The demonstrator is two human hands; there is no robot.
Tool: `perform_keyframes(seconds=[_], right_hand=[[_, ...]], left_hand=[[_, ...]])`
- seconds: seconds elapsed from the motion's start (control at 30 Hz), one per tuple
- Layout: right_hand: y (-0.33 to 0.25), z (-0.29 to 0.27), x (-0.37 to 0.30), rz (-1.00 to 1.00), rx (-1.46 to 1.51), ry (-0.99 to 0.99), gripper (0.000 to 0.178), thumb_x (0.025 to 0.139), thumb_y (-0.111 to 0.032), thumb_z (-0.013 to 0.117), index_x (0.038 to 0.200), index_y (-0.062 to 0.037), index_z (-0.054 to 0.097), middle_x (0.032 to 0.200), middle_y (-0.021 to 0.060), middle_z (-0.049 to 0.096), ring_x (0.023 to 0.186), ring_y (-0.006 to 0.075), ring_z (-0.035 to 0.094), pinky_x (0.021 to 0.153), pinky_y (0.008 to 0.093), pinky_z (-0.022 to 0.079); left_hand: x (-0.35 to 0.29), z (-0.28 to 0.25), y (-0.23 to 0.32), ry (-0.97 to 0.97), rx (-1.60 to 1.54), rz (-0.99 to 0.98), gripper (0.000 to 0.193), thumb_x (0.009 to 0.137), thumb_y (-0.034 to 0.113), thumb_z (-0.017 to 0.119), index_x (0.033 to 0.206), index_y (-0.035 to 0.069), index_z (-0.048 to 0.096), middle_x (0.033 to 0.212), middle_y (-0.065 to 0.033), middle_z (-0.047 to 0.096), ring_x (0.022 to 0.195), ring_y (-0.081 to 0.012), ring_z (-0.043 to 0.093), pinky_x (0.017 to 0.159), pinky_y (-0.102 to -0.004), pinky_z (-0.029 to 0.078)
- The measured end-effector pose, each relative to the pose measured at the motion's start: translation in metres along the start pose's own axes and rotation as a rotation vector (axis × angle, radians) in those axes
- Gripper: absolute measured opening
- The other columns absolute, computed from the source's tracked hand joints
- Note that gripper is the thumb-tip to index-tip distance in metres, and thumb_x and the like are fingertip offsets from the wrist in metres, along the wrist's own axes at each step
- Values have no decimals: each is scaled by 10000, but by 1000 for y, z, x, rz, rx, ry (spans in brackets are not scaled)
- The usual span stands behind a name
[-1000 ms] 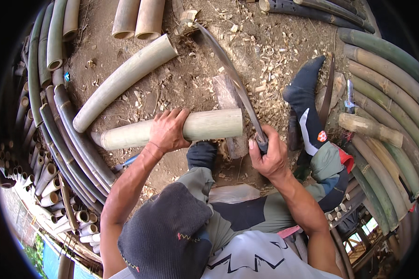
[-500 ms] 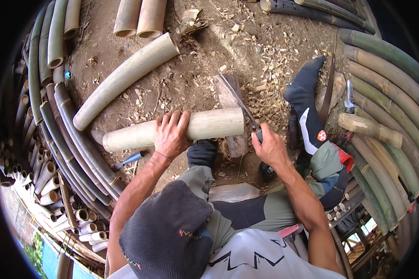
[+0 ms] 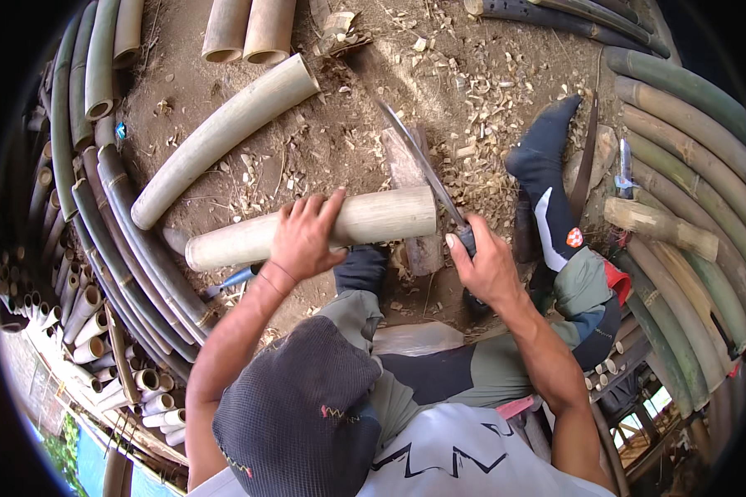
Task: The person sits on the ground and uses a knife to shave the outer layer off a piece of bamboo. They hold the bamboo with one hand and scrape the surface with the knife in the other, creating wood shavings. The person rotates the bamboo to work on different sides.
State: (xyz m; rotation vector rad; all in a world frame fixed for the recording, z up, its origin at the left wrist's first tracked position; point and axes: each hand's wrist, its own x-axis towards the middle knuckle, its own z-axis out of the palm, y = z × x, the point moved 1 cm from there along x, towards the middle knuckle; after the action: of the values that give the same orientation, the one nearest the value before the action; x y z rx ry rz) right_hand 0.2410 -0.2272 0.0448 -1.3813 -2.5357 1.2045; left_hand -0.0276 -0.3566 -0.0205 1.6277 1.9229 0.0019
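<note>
A pale, scraped bamboo section (image 3: 381,217) lies crosswise in front of me, its right end over a flat wooden block (image 3: 408,161). My left hand (image 3: 305,236) grips it around the middle, fingers over the top and thumb on the near side. In my right hand (image 3: 491,265) is the dark handle of a long-bladed machete (image 3: 427,168). Its blade slants up and away to the left, past the bamboo's right end and above the block. Whether the blade touches the bamboo, I cannot tell.
Another curved bamboo length (image 3: 224,137) lies beyond on the dirt among scattered chips. A blue-handled tool (image 3: 239,277) rests near my left forearm. Bamboo poles are stacked at left and right. My dark-socked foot (image 3: 547,149) extends at the right, close to a sheathed-looking dark strip (image 3: 584,157).
The machete's blade has lifted, and its tip has moved farther away and slightly left. My right hand has turned a little. The bamboo section has barely shifted under my left hand.
</note>
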Motion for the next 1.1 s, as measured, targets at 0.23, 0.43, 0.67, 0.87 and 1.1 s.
perform_keyframes(seconds=[0.23, 0.43, 0.67, 0.87, 1.1], right_hand=[[18, 17, 5, -94, -109, 97, 325, 939, -238, 657, 1143, -5, 558, 832, 221, 672, 721, 397, 695, 593, 438, 551], [-13, -6, 4, -57, 92, 125, 351, 944, -272, 649, 1149, -5, 551, 899, 255, 678, 759, 422, 697, 611, 455, 544], [35, 12, 14, 106, -102, -112, 348, 955, -247, 644, 1170, 10, 550, 863, 250, 672, 735, 440, 681, 608, 477, 536], [-13, 1, 0, -250, 215, 289, 328, 926, -206, 682, 1148, 1, 557, 817, 232, 661, 646, 447, 642, 601, 470, 533], [6, 0, 5, -4, 51, 27, 299, 931, -204, 674, 1104, 6, 551, 715, 210, 624, 651, 405, 664, 601, 438, 525]], left_hand=[[18, -1, -2, -45, -131, 8, 790, 543, 364, 900, 1206, 94, 565, 1112, -137, 533, 1075, -346, 594, 952, -498, 502], [7, 15, -1, 61, -74, -1, 847, 544, 321, 902, 1280, 115, 538, 1186, -142, 531, 1095, -357, 592, 941, -482, 507], [1, 24, 7, 168, -14, 6, 853, 550, 288, 900, 1297, 105, 531, 1229, -119, 611, 1107, -318, 594, 959, -454, 486], [-8, 27, 14, 263, 12, -21, 846, 556, 256, 887, 1305, 109, 523, 1238, -105, 613, 1119, -301, 591, 977, -458, 453], [-12, 38, 15, 372, 47, -3, 823, 544, 208, 868, 1286, 84, 533, 1229, -94, 596, 1136, -284, 569, 981, -452, 418]])
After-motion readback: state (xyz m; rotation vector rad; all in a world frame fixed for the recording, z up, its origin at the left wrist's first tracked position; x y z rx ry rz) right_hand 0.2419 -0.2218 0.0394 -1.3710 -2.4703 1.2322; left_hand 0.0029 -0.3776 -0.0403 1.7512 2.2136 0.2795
